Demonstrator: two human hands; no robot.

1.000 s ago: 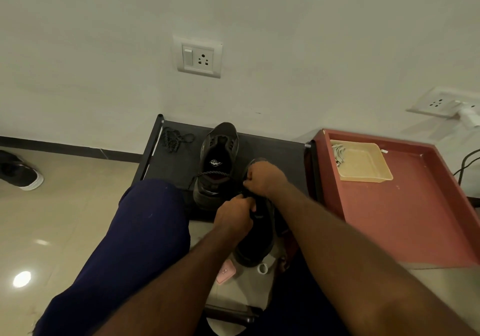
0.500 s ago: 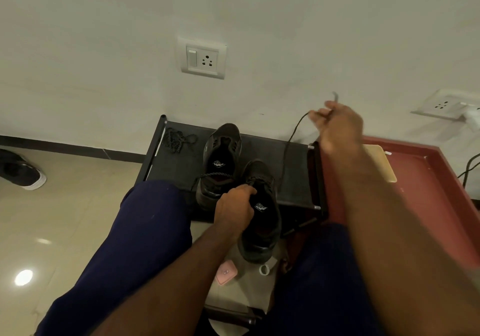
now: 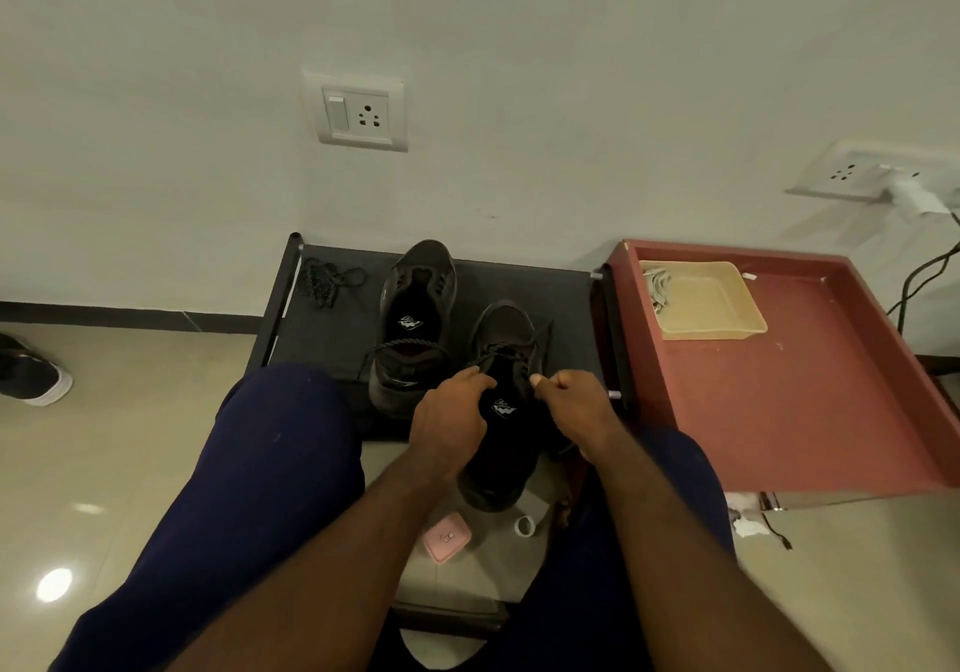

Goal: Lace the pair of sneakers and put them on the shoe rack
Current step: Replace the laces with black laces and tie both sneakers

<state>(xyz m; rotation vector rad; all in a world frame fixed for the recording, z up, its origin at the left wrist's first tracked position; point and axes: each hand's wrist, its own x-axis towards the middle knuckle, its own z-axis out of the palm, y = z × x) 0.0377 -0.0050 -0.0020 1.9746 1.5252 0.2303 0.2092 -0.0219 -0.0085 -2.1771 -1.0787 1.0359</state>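
Right hand: The right hand [image 3: 571,404], flung high toward the wall half a second earlier with the lace drawn out taut, was back down at the near sneaker's [image 3: 506,328] right edge. Its fingers [image 3: 543,382] were clenched in a pinch on the lace [image 3: 493,354].
Left hand: The left hand [image 3: 451,414] had not left its post. It gripped the near sneaker at the left edge, fingertips up by the lace.
Lace: The slack pulled out in that long draw was gone, and the lace lay as a snug crossing over the tongue.
Near sneaker: It sat between the person's knees, toe over the rack [image 3: 337,344] and heel past the front edge. Whether it rested there or was held up could not be told.
Far sneaker: The far sneaker [image 3: 415,302] stood on the rack just beside it, one strand across its opening.
Spare lace: A spare lace [image 3: 324,284] lay bundled at the rack's back left corner.
Worktop: The red worktop [image 3: 779,401] to the right bore a beige tray [image 3: 711,302], untouched.
Meaning: One pass through an eyelet looked complete, and the next threading seemed about to start.
Outlook: Lacing was judged to be in its early rows, with the far sneaker mostly undone.
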